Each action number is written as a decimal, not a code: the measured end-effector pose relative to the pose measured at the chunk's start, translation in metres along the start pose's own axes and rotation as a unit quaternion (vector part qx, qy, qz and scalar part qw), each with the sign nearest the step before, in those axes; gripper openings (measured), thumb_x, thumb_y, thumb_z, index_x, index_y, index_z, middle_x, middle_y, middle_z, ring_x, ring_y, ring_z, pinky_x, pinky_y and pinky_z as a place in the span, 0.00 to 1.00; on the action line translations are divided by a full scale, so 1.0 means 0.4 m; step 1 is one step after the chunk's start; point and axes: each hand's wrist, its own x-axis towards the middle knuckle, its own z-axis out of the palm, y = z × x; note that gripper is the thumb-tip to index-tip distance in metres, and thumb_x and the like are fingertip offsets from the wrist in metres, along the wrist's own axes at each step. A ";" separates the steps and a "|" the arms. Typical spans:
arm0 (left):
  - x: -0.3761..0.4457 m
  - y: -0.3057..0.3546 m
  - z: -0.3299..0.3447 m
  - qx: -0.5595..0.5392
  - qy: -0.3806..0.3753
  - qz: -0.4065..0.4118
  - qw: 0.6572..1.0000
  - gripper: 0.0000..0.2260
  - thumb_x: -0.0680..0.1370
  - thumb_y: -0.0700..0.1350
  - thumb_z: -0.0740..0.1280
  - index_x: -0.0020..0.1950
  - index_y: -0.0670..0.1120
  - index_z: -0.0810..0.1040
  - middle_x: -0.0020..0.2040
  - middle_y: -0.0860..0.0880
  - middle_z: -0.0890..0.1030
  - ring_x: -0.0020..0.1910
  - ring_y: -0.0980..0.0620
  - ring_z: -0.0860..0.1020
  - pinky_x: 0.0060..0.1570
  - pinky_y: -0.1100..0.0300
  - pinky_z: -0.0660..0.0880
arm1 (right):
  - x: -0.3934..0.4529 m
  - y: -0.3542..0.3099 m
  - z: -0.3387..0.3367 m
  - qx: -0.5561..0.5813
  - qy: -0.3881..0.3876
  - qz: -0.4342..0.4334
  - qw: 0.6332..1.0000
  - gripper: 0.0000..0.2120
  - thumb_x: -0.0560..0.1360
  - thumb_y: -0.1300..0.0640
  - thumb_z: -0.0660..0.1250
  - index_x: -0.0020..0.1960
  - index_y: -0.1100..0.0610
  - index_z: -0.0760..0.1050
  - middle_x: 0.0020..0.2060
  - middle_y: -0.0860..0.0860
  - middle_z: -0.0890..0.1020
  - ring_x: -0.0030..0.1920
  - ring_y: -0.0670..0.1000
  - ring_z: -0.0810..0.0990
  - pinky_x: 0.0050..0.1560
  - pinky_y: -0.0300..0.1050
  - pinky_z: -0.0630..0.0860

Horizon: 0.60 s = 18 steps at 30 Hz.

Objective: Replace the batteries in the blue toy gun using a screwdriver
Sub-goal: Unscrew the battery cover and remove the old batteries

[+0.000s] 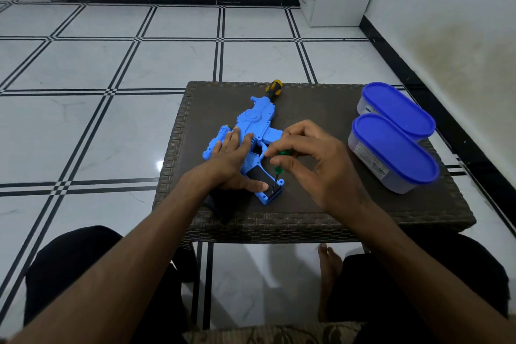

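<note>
The blue toy gun point(255, 123) lies flat on the dark woven table point(321, 212), its grip end pointing toward me. My left hand point(233, 160) presses flat on the gun's body, thumb beside the black panel on the grip. My right hand point(310, 159) pinches a small green-handled screwdriver point(279, 166) upright, with the tip set into the bottom of the grip. A second screwdriver point(273, 88) with a yellow and black handle lies at the table's far edge, touching the gun's muzzle end.
Two oval containers with blue lids point(396, 109) point(393, 152) stand at the table's right side. A dark object point(223, 211) sits under my left wrist at the front edge. My knees and a bare foot point(329, 274) are below the table. Tiled floor surrounds it.
</note>
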 end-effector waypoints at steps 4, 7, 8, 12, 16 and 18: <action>0.005 -0.002 0.001 0.008 0.004 -0.001 1.000 0.54 0.69 0.65 0.71 0.78 0.50 0.35 0.77 0.44 0.31 0.76 0.47 0.31 0.75 0.49 0.36 | -0.001 -0.012 -0.004 0.024 -0.018 0.018 0.999 0.17 0.75 0.74 0.64 0.60 0.61 0.78 0.54 0.49 0.83 0.57 0.45 0.80 0.57 0.34 0.75; 0.005 -0.004 0.003 0.000 0.007 0.001 1.000 0.54 0.69 0.64 0.71 0.79 0.51 0.37 0.77 0.44 0.31 0.76 0.47 0.31 0.74 0.49 0.36 | -0.005 -0.011 -0.004 0.010 -0.026 0.008 1.000 0.16 0.75 0.72 0.65 0.59 0.60 0.79 0.55 0.49 0.82 0.59 0.45 0.80 0.57 0.35 0.75; 0.004 -0.004 0.003 -0.002 0.007 0.003 1.000 0.53 0.69 0.64 0.71 0.79 0.51 0.37 0.77 0.44 0.31 0.76 0.47 0.31 0.74 0.49 0.36 | -0.007 -0.007 -0.003 0.004 -0.029 0.002 1.000 0.14 0.75 0.70 0.67 0.59 0.59 0.79 0.55 0.49 0.81 0.58 0.46 0.79 0.56 0.36 0.76; -0.002 0.003 0.000 0.005 0.003 0.000 1.000 0.53 0.70 0.64 0.70 0.79 0.50 0.35 0.77 0.44 0.31 0.75 0.47 0.31 0.73 0.49 0.35 | -0.006 0.004 -0.003 -0.017 -0.011 0.019 1.000 0.09 0.74 0.60 0.74 0.53 0.56 0.81 0.49 0.49 0.78 0.48 0.48 0.80 0.47 0.41 0.78; 0.001 0.004 -0.002 0.009 -0.003 -0.007 1.000 0.54 0.70 0.65 0.70 0.78 0.50 0.35 0.77 0.44 0.30 0.76 0.47 0.31 0.74 0.49 0.36 | -0.002 0.006 -0.007 -0.033 -0.006 0.007 0.999 0.10 0.74 0.64 0.72 0.55 0.57 0.82 0.48 0.49 0.81 0.48 0.47 0.80 0.47 0.37 0.77; 0.001 0.006 -0.005 0.009 -0.009 -0.009 1.000 0.54 0.70 0.64 0.70 0.78 0.50 0.35 0.77 0.44 0.30 0.76 0.47 0.31 0.74 0.50 0.36 | -0.007 0.001 -0.006 -0.026 -0.015 0.012 0.999 0.14 0.75 0.67 0.70 0.59 0.58 0.79 0.51 0.48 0.82 0.53 0.45 0.81 0.52 0.38 0.78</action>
